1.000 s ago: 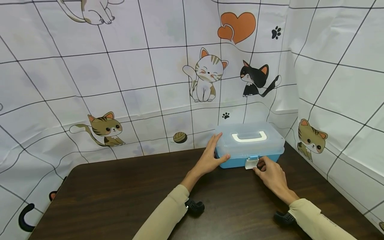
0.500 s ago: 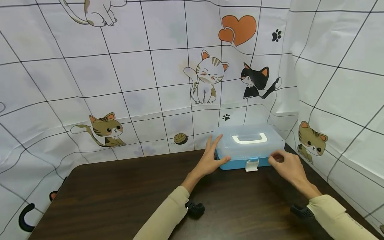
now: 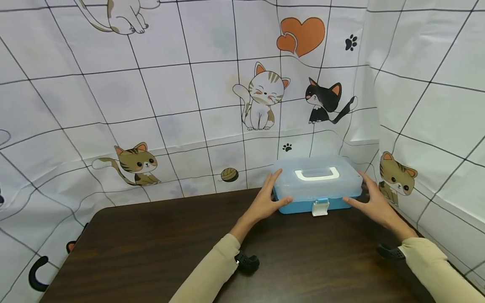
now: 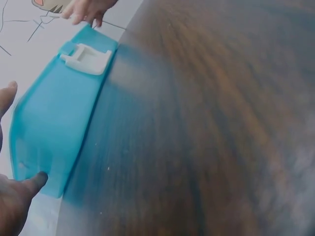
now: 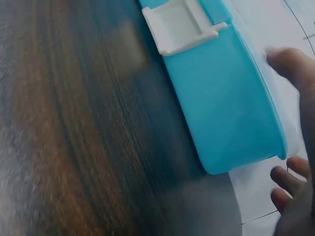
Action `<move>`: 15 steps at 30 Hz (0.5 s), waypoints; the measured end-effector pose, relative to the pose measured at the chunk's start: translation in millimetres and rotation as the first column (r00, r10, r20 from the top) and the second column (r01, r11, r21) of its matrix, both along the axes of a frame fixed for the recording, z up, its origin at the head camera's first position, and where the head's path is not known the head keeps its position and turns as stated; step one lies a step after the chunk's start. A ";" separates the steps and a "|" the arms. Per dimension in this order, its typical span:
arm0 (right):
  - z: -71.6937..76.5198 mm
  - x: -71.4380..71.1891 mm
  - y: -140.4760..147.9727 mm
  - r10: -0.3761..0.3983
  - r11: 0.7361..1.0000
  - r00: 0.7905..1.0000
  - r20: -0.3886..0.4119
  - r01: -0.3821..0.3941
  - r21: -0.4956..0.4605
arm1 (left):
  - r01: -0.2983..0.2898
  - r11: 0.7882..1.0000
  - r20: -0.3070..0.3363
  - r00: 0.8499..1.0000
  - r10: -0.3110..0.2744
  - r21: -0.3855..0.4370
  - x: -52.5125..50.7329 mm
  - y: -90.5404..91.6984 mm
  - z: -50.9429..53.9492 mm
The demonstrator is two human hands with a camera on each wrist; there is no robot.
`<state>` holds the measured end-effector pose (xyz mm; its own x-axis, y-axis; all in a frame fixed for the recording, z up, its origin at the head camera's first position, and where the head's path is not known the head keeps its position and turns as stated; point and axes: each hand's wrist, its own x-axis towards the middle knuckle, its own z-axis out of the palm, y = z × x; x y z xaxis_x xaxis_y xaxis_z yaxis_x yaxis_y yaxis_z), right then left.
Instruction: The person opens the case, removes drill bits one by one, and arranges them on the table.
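far right on the table [image 3: 151, 252], the box [image 3: 316, 189] is flanked by the left hand [image 3: 262, 203], spread against its left end, and the right hand [image 3: 377, 206], spread beside its right. the handle [image 3: 317, 178] is shown by the head view alone. the right hand, earlier curled, has been unfurled.

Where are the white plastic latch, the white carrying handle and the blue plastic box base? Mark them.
White plastic latch [image 5: 178, 27], right wrist view, its flap.
White carrying handle [image 3: 318, 178], head view, its grip bar.
Blue plastic box base [image 4: 56, 110], left wrist view, front wall.
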<state>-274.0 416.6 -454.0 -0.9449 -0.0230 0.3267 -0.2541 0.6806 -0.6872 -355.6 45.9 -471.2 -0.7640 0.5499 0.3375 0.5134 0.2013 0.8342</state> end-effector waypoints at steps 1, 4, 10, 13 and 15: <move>-2.0 -0.3 1.6 0.029 0.999 0.999 0.017 -0.029 -0.023 | 0.007 1.000 0.002 1.000 -0.007 0.000 0.3 0.7 -0.6; -4.3 0.8 5.6 0.070 0.995 0.997 0.038 -0.067 -0.075 | 0.023 1.000 0.003 1.000 -0.023 0.006 1.8 2.8 -1.6; -1.3 5.0 13.7 0.060 0.994 0.998 0.037 -0.056 -0.090 | -0.016 0.999 -0.031 0.999 0.015 -0.045 5.2 6.2 1.4; -1.7 3.0 13.6 0.064 0.994 0.998 0.021 -0.062 -0.089 | -0.053 0.996 -0.045 0.998 0.050 -0.065 5.4 5.1 3.8; -1.9 1.1 12.4 0.064 0.995 0.998 0.014 -0.063 -0.083 | -0.068 0.996 -0.042 0.997 0.066 -0.064 5.2 3.8 5.8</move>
<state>-272.9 429.0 -455.9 -0.9477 -0.0564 0.3141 -0.2829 0.6040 -0.7451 -350.4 49.7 -465.4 -0.7868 0.5197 0.3330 0.5291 0.2901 0.7974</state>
